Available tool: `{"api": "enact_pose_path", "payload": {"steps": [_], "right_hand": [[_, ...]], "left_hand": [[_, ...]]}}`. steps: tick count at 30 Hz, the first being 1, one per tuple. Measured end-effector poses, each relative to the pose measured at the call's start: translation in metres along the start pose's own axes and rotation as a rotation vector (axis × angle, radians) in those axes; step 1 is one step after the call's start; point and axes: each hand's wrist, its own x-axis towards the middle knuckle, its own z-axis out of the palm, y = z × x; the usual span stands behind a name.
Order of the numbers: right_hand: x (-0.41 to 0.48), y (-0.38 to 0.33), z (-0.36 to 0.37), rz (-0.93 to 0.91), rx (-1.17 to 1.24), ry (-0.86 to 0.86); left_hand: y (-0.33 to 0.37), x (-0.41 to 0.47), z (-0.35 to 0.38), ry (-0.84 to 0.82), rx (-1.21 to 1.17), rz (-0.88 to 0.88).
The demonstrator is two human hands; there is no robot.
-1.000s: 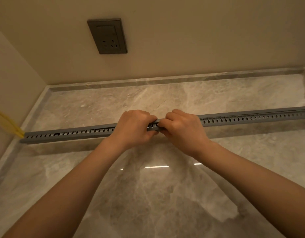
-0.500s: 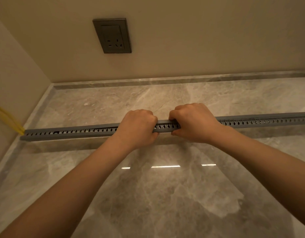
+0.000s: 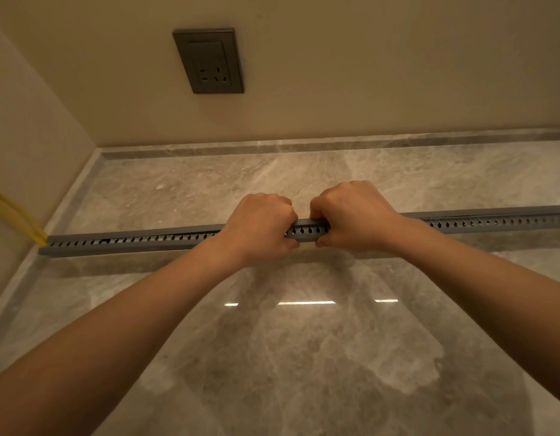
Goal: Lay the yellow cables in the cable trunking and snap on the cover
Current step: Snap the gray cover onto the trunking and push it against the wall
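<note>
A long grey slotted cable trunking lies across the marble floor from the left wall to the right edge of view, with its cover on top. My left hand grips the trunking near its middle, fingers curled over the top and thumb at the front. My right hand grips it just to the right in the same way, with a short stretch of slots showing between the hands. Yellow cables come down the left wall and enter the trunking's left end; inside the trunking they are hidden.
A dark wall socket sits on the back wall above the floor. A marble skirting runs along the back wall. The left wall meets the trunking's left end. Glossy marble floor spreads in front of the trunking.
My right hand has slid to the right along the trunking, opening a gap between the two hands. The left hand stays at about the same place. The view has shifted slightly.
</note>
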Motion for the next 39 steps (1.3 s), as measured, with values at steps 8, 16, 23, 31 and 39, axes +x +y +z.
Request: {"api": "enact_pose_path", "payload": {"steps": [8,16,23,31,39], "right_hand": [[0.002,0.002,-0.001,0.012,0.057,-0.014],[-0.002,0.006,0.001,-0.002,0.032,-0.018],[-0.008,0.010,0.008,0.019,0.073,0.007],[-0.024,0.022,0.022,0.045,-0.129,0.100],[-0.021,0.019,0.038,0.136,-0.199,0.121]], "left_hand": [[0.002,0.000,0.001,0.011,0.000,-0.003],[-0.005,-0.001,0.004,0.044,-0.046,-0.019],[-0.012,-0.005,0.009,0.005,0.081,-0.017],[-0.035,-0.015,0.017,0.039,0.260,-0.138],[-0.040,-0.017,0.021,0.144,0.398,-0.088]]}}
